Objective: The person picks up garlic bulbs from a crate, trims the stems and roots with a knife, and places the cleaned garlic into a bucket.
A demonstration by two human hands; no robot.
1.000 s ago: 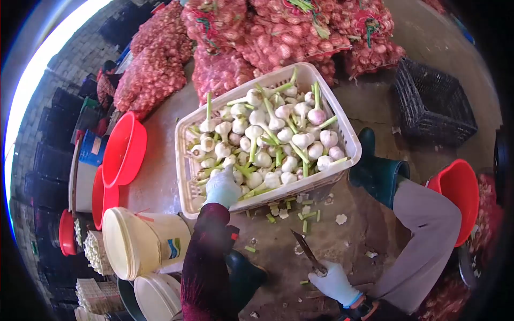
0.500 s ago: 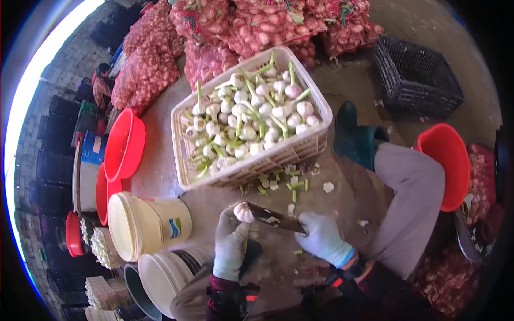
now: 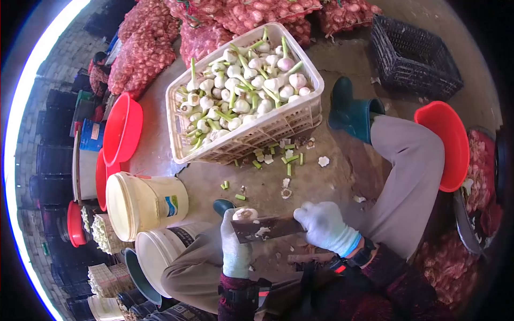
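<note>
My left hand [image 3: 234, 246], in a pale work glove, is closed around a garlic bulb [image 3: 245, 214], which shows just above the blade. A dark, broad-bladed knife [image 3: 270, 229] lies across the front of the bulb, with bits of peel stuck to its flat side. Its handle is inside my gloved right hand [image 3: 326, 227], which is wrapped round it. Beyond both hands stands a plastic crate [image 3: 246, 134] full of garlic bulbs [image 3: 241, 91] with green stems. Cut stem pieces [image 3: 289, 169] and peel lie on the floor in front of the crate.
Red mesh sacks [image 3: 142, 51] of garlic are heaped at the back. A black crate [image 3: 415, 56] stands at right, near a red basin [image 3: 445, 147]. White buckets [image 3: 144, 206] and another red basin [image 3: 123, 128] stand at left. Another person [image 3: 99, 72] sits far left.
The view has tilted down, so the crate sits higher in it. The knife blade has come round in front of the bulb, hiding its lower part. Both hands keep their hold.
</note>
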